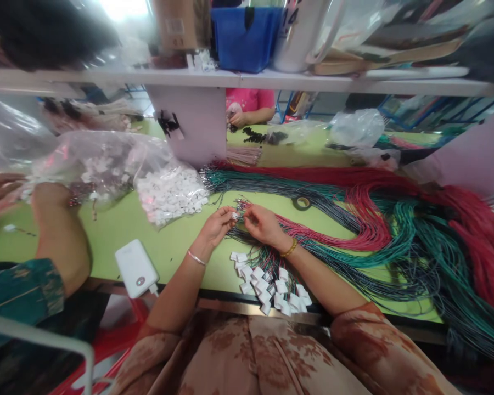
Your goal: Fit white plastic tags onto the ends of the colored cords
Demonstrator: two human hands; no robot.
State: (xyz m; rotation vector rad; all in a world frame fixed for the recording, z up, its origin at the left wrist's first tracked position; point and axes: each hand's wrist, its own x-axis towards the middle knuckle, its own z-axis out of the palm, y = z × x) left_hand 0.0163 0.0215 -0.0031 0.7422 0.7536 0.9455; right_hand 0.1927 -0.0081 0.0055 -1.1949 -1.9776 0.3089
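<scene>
Pinched in the fingertips of my left hand [217, 225] is a small white connector housing [234, 216]. My right hand [263, 224] is closed just beside it, its thumb and fingers together near the wire ends; what they grip is too small to make out. A bundle of red wires [333, 237] runs rightward from behind my right hand, with green wires [341, 255] alongside. Below my hands, near the table edge, lies a pile of white connectors [267, 288] fitted on wires. Dark wires pass under my hands.
A clear bag of white connectors [173, 192] lies left of my hands. A white power bank [136, 267] sits near the front edge. Black tape [302, 203] lies among the wires. A co-worker's arm [60, 236] is at left; another person [251, 107] sits opposite. A shelf [247, 81] crosses above.
</scene>
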